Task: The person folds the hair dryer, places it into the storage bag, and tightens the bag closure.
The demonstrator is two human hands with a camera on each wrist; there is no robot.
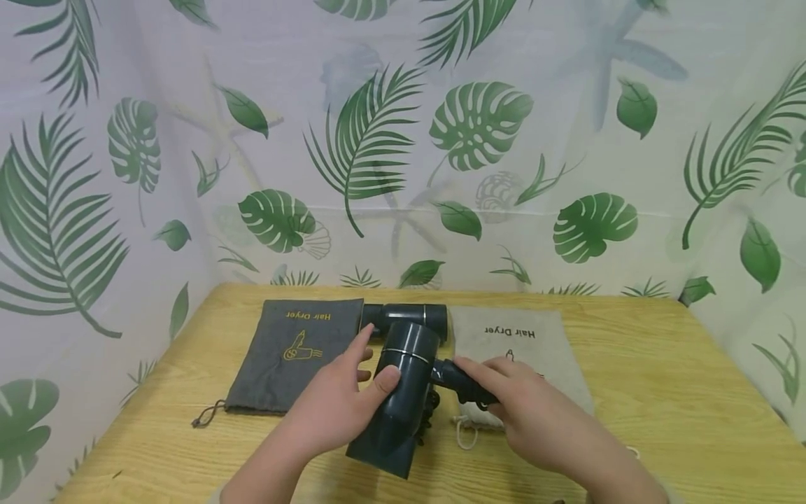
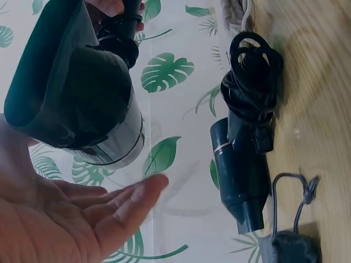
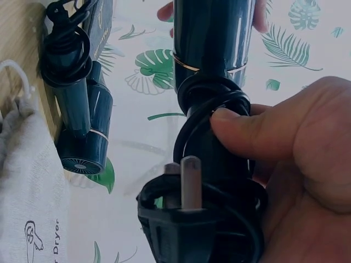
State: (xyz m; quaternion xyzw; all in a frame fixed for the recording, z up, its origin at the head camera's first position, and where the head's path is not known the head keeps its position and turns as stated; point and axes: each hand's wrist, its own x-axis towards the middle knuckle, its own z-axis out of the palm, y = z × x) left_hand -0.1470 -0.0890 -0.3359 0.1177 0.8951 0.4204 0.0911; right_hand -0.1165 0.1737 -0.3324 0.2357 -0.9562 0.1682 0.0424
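Observation:
A dark blue-green hair dryer [image 1: 406,381] is held over the table, its barrel tilted and its flat nozzle [image 1: 382,453] toward the near side. My right hand [image 1: 535,413] grips its handle, the thumb pressed on the black cord [image 3: 214,98] wound round it. The two-pin plug [image 3: 184,230] sticks out at the handle's end in the right wrist view. At the barrel's left side is my left hand [image 1: 340,402], thumb lying over the barrel and fingers stretched out straight beside it. Behind lies a second, matching hair dryer [image 1: 409,315], its cord bundled round the handle [image 2: 252,82].
A dark grey drawstring bag [image 1: 296,378] printed "Hair Dryer" lies flat on the left. A light beige one [image 1: 560,357] with similar print lies on the right, partly behind my right hand. The wooden table [image 1: 667,392] ends at a leaf-patterned curtain [image 1: 403,175].

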